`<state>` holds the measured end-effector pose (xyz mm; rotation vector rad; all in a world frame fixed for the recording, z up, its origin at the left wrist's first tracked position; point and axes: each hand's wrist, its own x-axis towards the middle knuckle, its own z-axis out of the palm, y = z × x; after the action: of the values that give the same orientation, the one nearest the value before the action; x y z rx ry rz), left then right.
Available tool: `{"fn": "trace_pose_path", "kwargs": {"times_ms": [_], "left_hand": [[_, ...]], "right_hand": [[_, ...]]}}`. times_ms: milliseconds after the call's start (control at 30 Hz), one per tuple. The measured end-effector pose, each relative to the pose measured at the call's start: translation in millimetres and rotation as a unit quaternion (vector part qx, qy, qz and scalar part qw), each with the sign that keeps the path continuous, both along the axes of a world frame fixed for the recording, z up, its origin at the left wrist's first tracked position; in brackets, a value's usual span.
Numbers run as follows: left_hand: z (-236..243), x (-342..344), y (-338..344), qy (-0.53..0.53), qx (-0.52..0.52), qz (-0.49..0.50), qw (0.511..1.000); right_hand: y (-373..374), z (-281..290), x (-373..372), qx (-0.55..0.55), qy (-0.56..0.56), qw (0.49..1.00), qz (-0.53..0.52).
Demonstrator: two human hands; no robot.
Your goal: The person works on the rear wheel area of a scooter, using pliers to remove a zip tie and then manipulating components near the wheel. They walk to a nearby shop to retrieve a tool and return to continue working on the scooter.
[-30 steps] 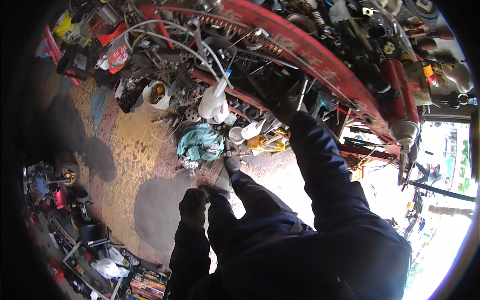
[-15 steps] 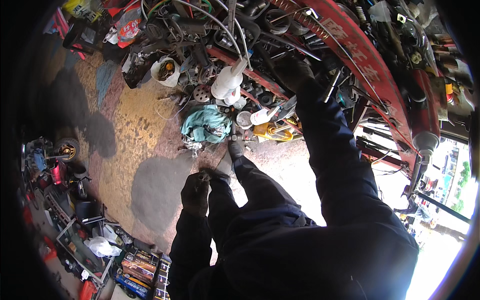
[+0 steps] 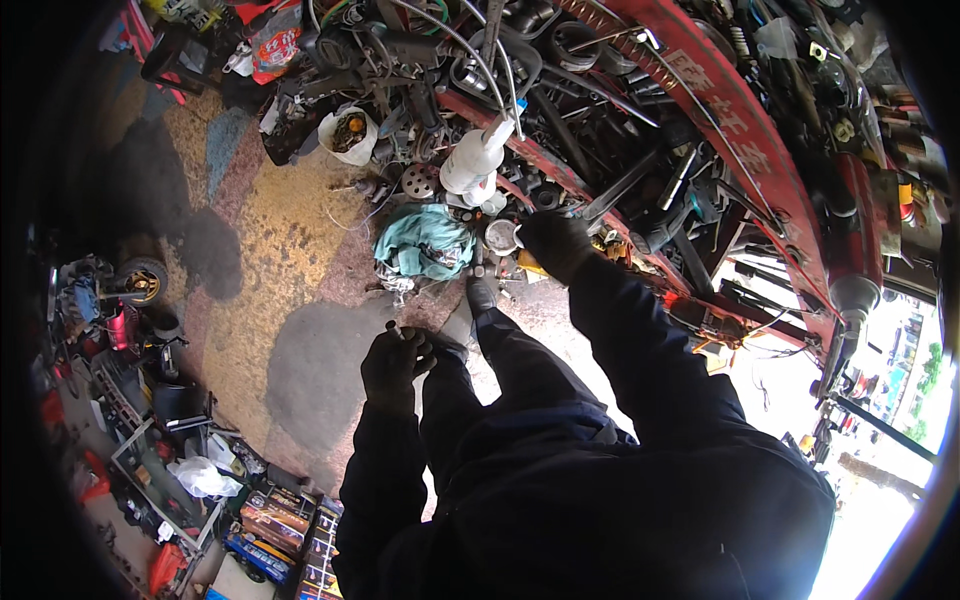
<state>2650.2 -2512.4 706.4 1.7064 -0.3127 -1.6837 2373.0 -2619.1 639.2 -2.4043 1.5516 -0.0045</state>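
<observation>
My left hand, in a dark glove, is closed around a small cylindrical metal piece whose end sticks up above the fingers. It is in front of my body, above my left leg. My right hand, also dark-gloved, reaches down beside the red frame, over the spot of a small white bottle. The hand covers nearly all of that bottle, and its fingers are too dark to make out. Just left of this hand is a round tin, and partly under it lies a yellow thing.
A large white bottle stands by the red metal frame, which is crowded with tools and parts. A teal cloth lies in a heap before my feet. A white bucket sits farther back. Boxes are at lower left.
My right hand has come back from the tools at the far side of the frame, down to the white bottle. My left hand has turned slightly, and the metal piece now shows above it.
</observation>
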Motion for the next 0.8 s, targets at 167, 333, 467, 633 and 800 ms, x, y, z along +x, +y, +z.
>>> {"fn": "trace_pose_path", "kwargs": {"times_ms": [167, 333, 467, 633, 800], "left_hand": [[4.1, -2.6, 0.5, -0.001, -0.047, -0.048, 0.998], [2.8, -0.6, 4.7, -0.058, -0.043, -0.101, 0.992], [-1.4, 2.3, 11.7, -0.029, -0.05, -0.076, 0.995], [-13.0, 5.2, 22.3, -0.055, -0.106, -0.077, 0.99], [-17.1, 11.1, 24.2, -0.141, -0.092, -0.11, 0.98]], "right_hand": [[48.9, -1.3, 44.0, 0.118, -0.051, 0.98, 0.15], [48.5, 12.5, 53.2, 0.165, -0.07, 0.979, 0.094], [25.3, 19.8, 31.9, 0.089, -0.011, 0.99, 0.11], [0.0, 15.8, 11.0, 0.02, 0.004, 0.999, 0.05], [-4.8, 9.1, 14.5, 0.027, -0.065, 0.997, 0.029]]}}
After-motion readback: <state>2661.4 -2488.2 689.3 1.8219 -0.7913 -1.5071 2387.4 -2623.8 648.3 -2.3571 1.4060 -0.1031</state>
